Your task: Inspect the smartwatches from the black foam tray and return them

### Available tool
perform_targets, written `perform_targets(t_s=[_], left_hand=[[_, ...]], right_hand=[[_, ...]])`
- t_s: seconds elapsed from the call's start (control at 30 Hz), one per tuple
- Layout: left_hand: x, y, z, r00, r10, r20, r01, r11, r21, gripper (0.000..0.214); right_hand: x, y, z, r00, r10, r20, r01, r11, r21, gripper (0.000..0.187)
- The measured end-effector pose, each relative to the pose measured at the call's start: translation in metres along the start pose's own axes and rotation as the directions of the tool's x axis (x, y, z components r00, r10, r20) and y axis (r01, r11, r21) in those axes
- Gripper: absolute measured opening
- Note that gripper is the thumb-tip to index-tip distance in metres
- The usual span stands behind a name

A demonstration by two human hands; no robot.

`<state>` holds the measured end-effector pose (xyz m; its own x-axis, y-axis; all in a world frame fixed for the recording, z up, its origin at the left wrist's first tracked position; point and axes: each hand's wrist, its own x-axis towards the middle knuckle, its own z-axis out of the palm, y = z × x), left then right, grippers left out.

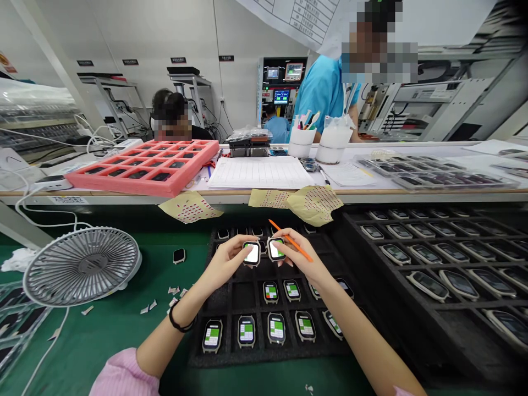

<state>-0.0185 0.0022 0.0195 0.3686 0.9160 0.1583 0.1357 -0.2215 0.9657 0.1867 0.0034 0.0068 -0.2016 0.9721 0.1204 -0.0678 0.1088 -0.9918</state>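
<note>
My left hand grips a smartwatch body with a lit white-and-green screen. My right hand holds a second smartwatch body beside it, and an orange stylus lies between its fingers. The two watches are close together, just above a black foam tray with square slots. Several watches with green-and-white screens sit in the slots below my hands, and one slot near my left wrist holds none. My wrists hide the tray's upper middle.
A larger black tray of screenless watch bodies lies to the right. A grey desk fan stands on the green mat at left. A pink foam tray and paper sheets rest on the bench ahead, with co-workers beyond it.
</note>
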Motion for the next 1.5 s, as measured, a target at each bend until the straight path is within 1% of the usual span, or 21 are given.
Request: perform_targets(t_s=[0.17,0.27,0.37,0.47,0.67,0.77,0.87,1.03,1.13,1.37,1.5], left_hand=[[0.001,-0.001,0.000,1.000,0.020,-0.022,-0.018,0.998,0.058,0.031],[0.001,-0.003,0.000,0.999,0.034,0.004,-0.034,0.998,0.044,0.032],[0.001,-0.003,-0.001,0.999,0.037,0.028,-0.039,0.998,0.044,0.039],[0.001,-0.002,-0.002,0.999,0.024,0.028,-0.026,0.997,0.066,0.044],[0.003,-0.004,0.000,1.000,-0.011,-0.012,0.011,1.000,0.023,0.032],[0.004,-0.004,0.000,1.000,-0.013,-0.025,0.013,1.000,0.018,0.033],[0.003,-0.003,0.000,1.000,-0.022,-0.003,0.022,1.000,-0.012,0.035],[0.001,-0.001,0.001,0.999,-0.011,0.045,0.012,0.999,-0.037,0.040],[0.002,-0.002,0.001,0.999,0.006,0.033,-0.005,0.999,-0.038,0.040],[0.005,-0.006,0.001,0.999,0.008,-0.043,-0.009,1.000,-0.008,0.034],[0.005,-0.006,0.002,0.999,-0.007,-0.040,0.007,1.000,0.008,0.033]], right_hand=[[0.000,-0.002,0.003,1.000,0.011,-0.014,-0.011,1.000,0.022,0.026],[0.001,0.000,0.002,1.000,-0.009,0.021,0.009,1.000,0.026,0.031],[0.001,0.002,0.000,0.997,-0.022,0.074,0.022,1.000,0.011,0.035],[0.000,0.002,-0.001,0.995,-0.039,0.094,0.039,0.999,0.003,0.038],[0.000,0.001,0.001,1.000,0.014,0.009,-0.014,1.000,0.003,0.028],[0.000,0.000,0.001,1.000,0.016,0.001,-0.016,1.000,-0.007,0.028],[-0.001,-0.002,0.002,1.000,0.021,-0.006,-0.021,1.000,-0.010,0.030],[-0.001,-0.004,0.003,0.996,0.060,-0.072,-0.060,0.998,0.005,0.029],[-0.001,-0.005,0.004,0.995,0.069,-0.070,-0.068,0.998,0.013,0.030],[-0.003,-0.008,0.006,0.996,0.073,-0.054,-0.072,0.997,0.015,0.027],[-0.003,-0.007,0.006,0.997,0.057,-0.045,-0.056,0.998,0.012,0.025]])
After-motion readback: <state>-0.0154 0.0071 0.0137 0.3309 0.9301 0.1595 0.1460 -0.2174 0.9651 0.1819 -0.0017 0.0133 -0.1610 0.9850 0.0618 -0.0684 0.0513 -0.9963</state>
